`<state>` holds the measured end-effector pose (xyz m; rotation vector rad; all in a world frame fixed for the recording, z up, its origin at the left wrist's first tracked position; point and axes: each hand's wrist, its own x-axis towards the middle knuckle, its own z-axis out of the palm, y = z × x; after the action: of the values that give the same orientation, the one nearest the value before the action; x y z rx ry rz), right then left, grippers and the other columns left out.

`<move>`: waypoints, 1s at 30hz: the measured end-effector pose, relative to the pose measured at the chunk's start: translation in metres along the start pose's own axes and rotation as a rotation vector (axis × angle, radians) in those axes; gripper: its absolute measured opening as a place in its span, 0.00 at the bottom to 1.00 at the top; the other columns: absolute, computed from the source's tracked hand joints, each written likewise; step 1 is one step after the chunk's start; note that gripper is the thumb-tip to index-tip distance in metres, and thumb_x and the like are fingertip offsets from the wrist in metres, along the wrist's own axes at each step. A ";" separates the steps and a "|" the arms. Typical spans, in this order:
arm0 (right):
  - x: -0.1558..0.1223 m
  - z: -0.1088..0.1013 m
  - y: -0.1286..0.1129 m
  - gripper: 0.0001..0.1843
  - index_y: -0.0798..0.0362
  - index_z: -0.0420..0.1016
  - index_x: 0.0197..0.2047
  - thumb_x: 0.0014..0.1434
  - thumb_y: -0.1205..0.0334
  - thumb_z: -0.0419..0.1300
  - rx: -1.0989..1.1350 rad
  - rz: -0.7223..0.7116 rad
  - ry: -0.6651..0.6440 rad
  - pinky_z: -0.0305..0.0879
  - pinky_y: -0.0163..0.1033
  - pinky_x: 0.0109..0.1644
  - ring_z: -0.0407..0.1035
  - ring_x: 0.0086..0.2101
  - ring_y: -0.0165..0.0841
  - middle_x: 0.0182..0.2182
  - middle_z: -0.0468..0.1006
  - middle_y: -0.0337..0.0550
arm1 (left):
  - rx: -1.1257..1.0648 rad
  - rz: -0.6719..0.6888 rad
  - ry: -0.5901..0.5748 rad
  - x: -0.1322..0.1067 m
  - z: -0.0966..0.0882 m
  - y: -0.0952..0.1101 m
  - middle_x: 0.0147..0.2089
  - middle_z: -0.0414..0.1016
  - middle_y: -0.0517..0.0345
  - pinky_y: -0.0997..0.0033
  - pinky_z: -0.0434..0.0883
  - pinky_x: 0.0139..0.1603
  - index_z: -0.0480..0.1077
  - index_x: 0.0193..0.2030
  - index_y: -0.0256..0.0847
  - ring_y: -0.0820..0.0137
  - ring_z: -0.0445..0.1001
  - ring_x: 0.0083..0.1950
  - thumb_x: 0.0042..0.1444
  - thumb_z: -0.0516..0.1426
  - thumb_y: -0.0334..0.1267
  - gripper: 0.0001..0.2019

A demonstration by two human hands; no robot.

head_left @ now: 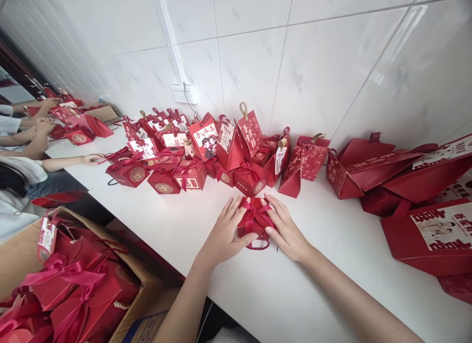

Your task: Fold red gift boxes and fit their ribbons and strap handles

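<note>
A small red gift box (pixel 254 220) with a red ribbon bow sits on the white table (pixel 295 294) in front of me. My left hand (pixel 224 232) is cupped against its left side, fingers spread along the box and thumb at its front. On the other side my right hand (pixel 285 230) presses against it, fingers laid along the edge. Both hands hold the box between them.
Several finished red gift boxes and bags (pixel 206 151) are lined up along the tiled wall. Flat red bags (pixel 405 171) lie at the right. A cardboard carton (pixel 73 284) of red boxes stands at lower left. Other people's arms (pixel 70 162) reach onto the table at far left.
</note>
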<state>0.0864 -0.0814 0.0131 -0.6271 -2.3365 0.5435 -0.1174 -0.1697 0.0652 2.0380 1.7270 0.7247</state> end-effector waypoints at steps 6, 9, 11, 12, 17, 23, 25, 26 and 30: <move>0.000 0.004 -0.009 0.35 0.46 0.35 0.72 0.68 0.49 0.46 0.057 0.104 0.025 0.48 0.59 0.68 0.38 0.68 0.43 0.71 0.37 0.46 | -0.237 -0.095 0.123 -0.002 0.024 0.005 0.76 0.30 0.54 0.53 0.51 0.72 0.42 0.72 0.51 0.59 0.38 0.75 0.63 0.50 0.49 0.33; -0.001 0.006 -0.012 0.36 0.46 0.35 0.72 0.68 0.49 0.47 0.046 0.122 0.034 0.48 0.58 0.68 0.38 0.68 0.43 0.71 0.37 0.46 | -0.268 -0.104 0.157 -0.002 0.030 0.007 0.76 0.32 0.55 0.55 0.52 0.72 0.44 0.71 0.52 0.60 0.40 0.75 0.63 0.51 0.48 0.32; -0.001 0.005 -0.013 0.36 0.46 0.35 0.72 0.68 0.49 0.47 0.030 0.134 0.033 0.48 0.58 0.68 0.38 0.68 0.43 0.71 0.37 0.46 | -0.262 -0.090 0.184 -0.002 0.031 0.006 0.75 0.35 0.54 0.55 0.52 0.72 0.41 0.72 0.52 0.60 0.42 0.75 0.62 0.52 0.48 0.34; -0.001 0.005 -0.013 0.36 0.46 0.36 0.72 0.68 0.49 0.46 0.022 0.143 0.032 0.48 0.58 0.68 0.38 0.68 0.43 0.71 0.37 0.46 | -0.251 -0.076 0.194 -0.002 0.031 0.004 0.75 0.36 0.53 0.55 0.52 0.72 0.40 0.72 0.51 0.60 0.42 0.74 0.62 0.53 0.48 0.35; -0.001 0.005 -0.011 0.35 0.46 0.37 0.72 0.68 0.49 0.47 0.004 0.159 0.030 0.49 0.58 0.67 0.40 0.68 0.44 0.71 0.38 0.47 | -0.129 -0.046 0.183 -0.002 0.030 0.000 0.73 0.47 0.47 0.49 0.56 0.70 0.43 0.72 0.48 0.55 0.47 0.73 0.60 0.55 0.49 0.37; -0.002 0.007 -0.011 0.36 0.46 0.38 0.72 0.67 0.49 0.49 0.006 0.179 0.041 0.49 0.57 0.68 0.40 0.68 0.43 0.71 0.38 0.47 | -0.050 -0.051 0.177 0.001 0.029 0.004 0.73 0.46 0.46 0.53 0.59 0.68 0.42 0.72 0.46 0.57 0.48 0.73 0.59 0.54 0.51 0.38; -0.001 0.007 -0.012 0.36 0.46 0.40 0.72 0.67 0.48 0.49 0.013 0.194 0.050 0.50 0.57 0.67 0.41 0.68 0.43 0.71 0.39 0.47 | -0.020 -0.035 0.190 0.001 0.028 0.005 0.73 0.47 0.45 0.53 0.60 0.68 0.43 0.72 0.45 0.56 0.49 0.73 0.59 0.55 0.51 0.39; -0.001 0.007 -0.013 0.35 0.46 0.41 0.72 0.67 0.48 0.49 0.018 0.198 0.056 0.50 0.57 0.67 0.42 0.68 0.44 0.71 0.39 0.47 | -0.003 -0.029 0.193 0.001 0.027 0.005 0.73 0.48 0.45 0.52 0.61 0.67 0.43 0.71 0.44 0.55 0.50 0.72 0.59 0.55 0.51 0.39; 0.000 0.005 -0.012 0.32 0.45 0.50 0.69 0.66 0.49 0.51 0.032 0.186 0.082 0.53 0.57 0.66 0.45 0.67 0.44 0.71 0.43 0.46 | 0.047 -0.034 0.183 -0.001 0.024 0.005 0.72 0.49 0.44 0.54 0.65 0.64 0.44 0.71 0.45 0.55 0.54 0.71 0.59 0.55 0.51 0.38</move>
<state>0.0798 -0.0921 0.0161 -0.8412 -2.2016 0.6253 -0.0985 -0.1705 0.0486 2.0219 1.8905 0.8924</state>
